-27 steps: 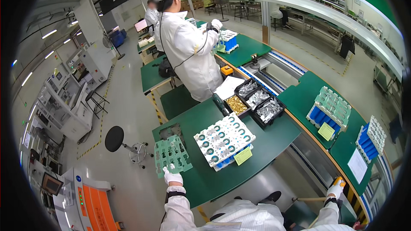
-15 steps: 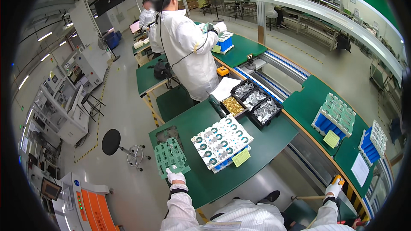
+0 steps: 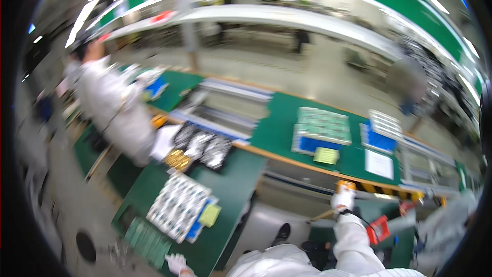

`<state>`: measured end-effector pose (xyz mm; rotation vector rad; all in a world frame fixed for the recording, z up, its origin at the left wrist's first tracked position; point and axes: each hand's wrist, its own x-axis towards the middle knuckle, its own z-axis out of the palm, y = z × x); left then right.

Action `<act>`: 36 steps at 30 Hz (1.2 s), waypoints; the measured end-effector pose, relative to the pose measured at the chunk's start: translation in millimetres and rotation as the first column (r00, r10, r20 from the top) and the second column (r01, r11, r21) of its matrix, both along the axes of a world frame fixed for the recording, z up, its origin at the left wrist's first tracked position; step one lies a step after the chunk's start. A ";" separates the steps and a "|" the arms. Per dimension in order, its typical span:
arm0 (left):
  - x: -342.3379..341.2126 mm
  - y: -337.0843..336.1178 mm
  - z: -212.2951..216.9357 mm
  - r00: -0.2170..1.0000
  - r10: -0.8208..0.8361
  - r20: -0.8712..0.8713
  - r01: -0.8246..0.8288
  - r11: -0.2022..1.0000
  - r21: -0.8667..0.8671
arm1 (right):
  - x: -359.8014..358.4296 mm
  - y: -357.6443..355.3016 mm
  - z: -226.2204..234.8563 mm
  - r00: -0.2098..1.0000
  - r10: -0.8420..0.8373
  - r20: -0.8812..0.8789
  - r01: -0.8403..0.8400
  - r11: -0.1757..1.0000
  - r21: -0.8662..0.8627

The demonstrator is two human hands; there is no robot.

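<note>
The left hand [image 3: 177, 263], white-gloved, is at the nearest corner of a green plate [image 3: 146, 241]; its forearm is cut off by the lower edge of the view, and I cannot tell whether the fingers grip or merely touch. The right hand [image 3: 342, 200], gloved too, is up against a small yellow box [image 3: 347, 185] at the near edge of the long bench [image 3: 277, 123] (its fingers blur into one pale shape, so I cannot tell if they clamp on it).

The plate lies along the left edge of the near bench [image 3: 236, 182], thin and flat, its cut-outs smeared by blur; whether it rests or is lifted is unclear. Beside it, toward the middle, stands a white block [image 3: 179, 205] with a yellow note [image 3: 209, 215]. At the far edge sit a tray of gold parts [image 3: 178, 160] and silver parts [image 3: 218, 152], hard to make out singly.

Beyond, a white-coated co-worker [image 3: 115, 107] is blurred. The long bench carries a green-topped block [image 3: 325, 125] and a smaller white-topped block [image 3: 385, 124]. A white shelf [image 3: 287, 16] crosses the hazy room behind.
</note>
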<state>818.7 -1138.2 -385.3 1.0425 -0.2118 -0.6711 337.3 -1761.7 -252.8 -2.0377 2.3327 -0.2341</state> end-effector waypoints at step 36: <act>-114.4 -512.0 -36.8 0.506 -0.745 -0.435 0.737 0.112 0.666 | -29.1 1.8 46.6 0.977 -0.003 0.213 0.000 1.000 0.014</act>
